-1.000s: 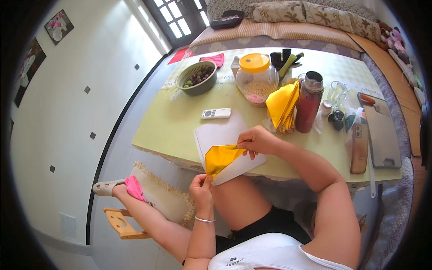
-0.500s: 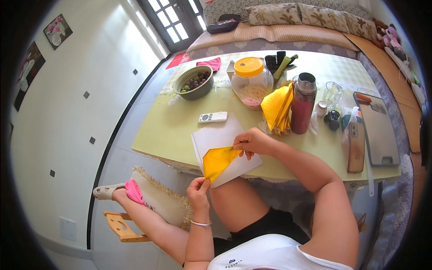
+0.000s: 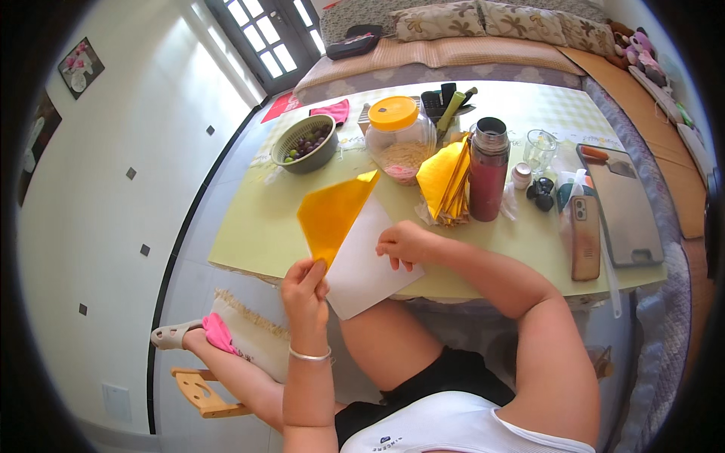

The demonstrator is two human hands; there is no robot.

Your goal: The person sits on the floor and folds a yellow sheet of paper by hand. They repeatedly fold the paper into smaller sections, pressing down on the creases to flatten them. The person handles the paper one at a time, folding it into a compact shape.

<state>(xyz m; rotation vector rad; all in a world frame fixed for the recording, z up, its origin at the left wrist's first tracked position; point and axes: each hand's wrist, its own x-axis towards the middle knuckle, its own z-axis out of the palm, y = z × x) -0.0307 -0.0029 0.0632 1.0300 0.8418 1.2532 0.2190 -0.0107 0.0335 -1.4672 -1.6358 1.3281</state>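
My left hand grips the lower corner of a folded piece of gold paper between thumb and fingers. The paper is raised, its far tip pointing toward the plastic jar. My right hand hovers over the white sheet at the table's near edge. Its fingers are loosely bent and partly apart, with nothing visible in them. A bundle of folded gold papers leans beside a dark red thermos, beyond my right hand.
On the table stand a colander of grapes, a yellow-lidded jar and a glass mug. A phone and a grey board lie at the right. A wooden chair is at lower left.
My right hand has let go of the gold paper. My left hand has lifted it up and leftward, covering where the white remote control lay. The view has shifted slightly.
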